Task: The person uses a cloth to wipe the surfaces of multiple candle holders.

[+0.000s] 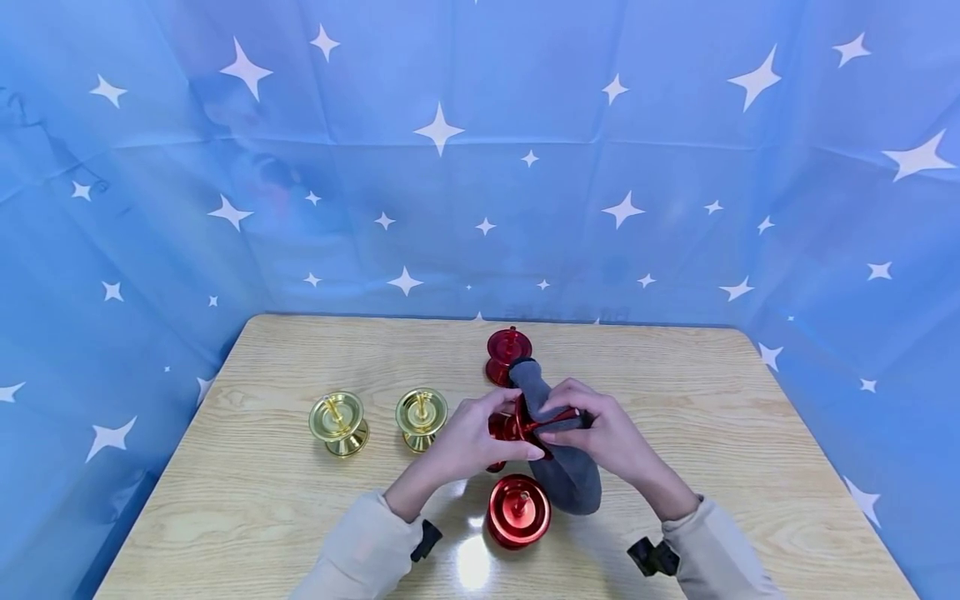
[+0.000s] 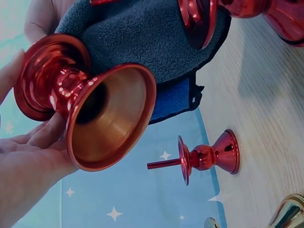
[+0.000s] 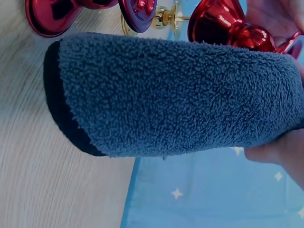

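Observation:
In the head view my left hand (image 1: pixel 468 442) grips a shiny red metal candle holder (image 1: pixel 501 427) tipped on its side, its dish toward the right hand. Its hollow base (image 2: pixel 116 123) faces the left wrist camera. My right hand (image 1: pixel 600 423) pinches a grey fluffy cloth (image 1: pixel 568 479) around the spike in the middle of the dish. Much of the cloth (image 3: pixel 180 95) hangs from the fingers, filling the right wrist view. A second red candle holder (image 1: pixel 519 512) stands upright just in front of the hands, and a third red one (image 1: pixel 509 346) stands behind them.
Two gold candle holders (image 1: pixel 336 417) (image 1: pixel 422 414) stand upright left of the hands. All are on a light wood table (image 1: pixel 247 492). Behind it hangs a blue curtain (image 1: pixel 525 217) with white stars, close along the table's back edge.

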Action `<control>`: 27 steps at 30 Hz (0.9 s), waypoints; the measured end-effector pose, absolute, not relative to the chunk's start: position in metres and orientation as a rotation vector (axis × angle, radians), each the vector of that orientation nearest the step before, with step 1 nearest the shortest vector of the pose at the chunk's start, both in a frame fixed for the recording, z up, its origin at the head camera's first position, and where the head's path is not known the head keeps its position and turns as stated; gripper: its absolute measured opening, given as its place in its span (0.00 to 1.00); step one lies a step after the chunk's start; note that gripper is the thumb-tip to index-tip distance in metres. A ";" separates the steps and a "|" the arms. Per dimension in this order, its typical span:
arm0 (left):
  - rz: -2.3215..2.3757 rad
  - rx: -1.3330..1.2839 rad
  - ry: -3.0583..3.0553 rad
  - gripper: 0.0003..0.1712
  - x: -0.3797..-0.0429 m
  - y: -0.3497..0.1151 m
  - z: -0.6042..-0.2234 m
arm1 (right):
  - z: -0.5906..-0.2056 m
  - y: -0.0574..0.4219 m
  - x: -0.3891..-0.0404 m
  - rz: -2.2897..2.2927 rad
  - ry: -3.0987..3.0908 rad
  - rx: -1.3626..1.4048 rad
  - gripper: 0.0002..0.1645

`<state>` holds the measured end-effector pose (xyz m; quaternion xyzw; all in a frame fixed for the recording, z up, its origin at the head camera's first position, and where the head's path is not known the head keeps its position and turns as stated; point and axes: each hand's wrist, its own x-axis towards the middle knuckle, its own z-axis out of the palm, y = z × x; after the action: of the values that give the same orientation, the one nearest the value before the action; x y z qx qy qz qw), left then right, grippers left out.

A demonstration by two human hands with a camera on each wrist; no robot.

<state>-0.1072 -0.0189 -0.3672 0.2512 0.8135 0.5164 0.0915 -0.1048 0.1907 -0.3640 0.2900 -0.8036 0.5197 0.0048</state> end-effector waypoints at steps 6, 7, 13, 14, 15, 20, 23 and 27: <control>1.500 0.755 2.425 0.40 -0.107 -0.019 -0.368 | -0.365 0.196 -0.105 1.680 -2.538 0.847 0.14; 1.499 0.751 2.424 0.40 -0.107 -0.019 -0.368 | -0.364 0.197 -0.105 1.689 -2.542 0.836 0.13; 1.560 0.720 2.397 0.39 -0.111 -0.022 -0.374 | -0.351 0.208 -0.104 1.716 -2.558 0.775 0.12; 1.598 0.705 2.371 0.39 -0.112 -0.024 -0.376 | -0.349 0.211 -0.104 1.716 -2.555 0.752 0.13; 1.650 0.686 2.324 0.38 -0.113 -0.025 -0.377 | -0.346 0.213 -0.104 1.711 -2.551 0.720 0.13; 1.880 0.610 2.029 0.38 -0.118 -0.033 -0.375 | -0.338 0.219 -0.105 1.717 -2.515 0.531 0.17; 1.914 0.630 1.949 0.36 -0.120 -0.033 -0.368 | -0.337 0.212 -0.104 1.671 -2.476 0.532 0.19; 1.893 0.683 1.889 0.31 -0.119 -0.029 -0.361 | -0.340 0.198 -0.101 1.489 -2.478 0.660 0.22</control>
<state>-0.1195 -0.0294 -0.3607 0.2430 0.6720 0.6734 0.1894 -0.1014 0.1983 -0.3401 0.2216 -0.8325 0.5002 0.0880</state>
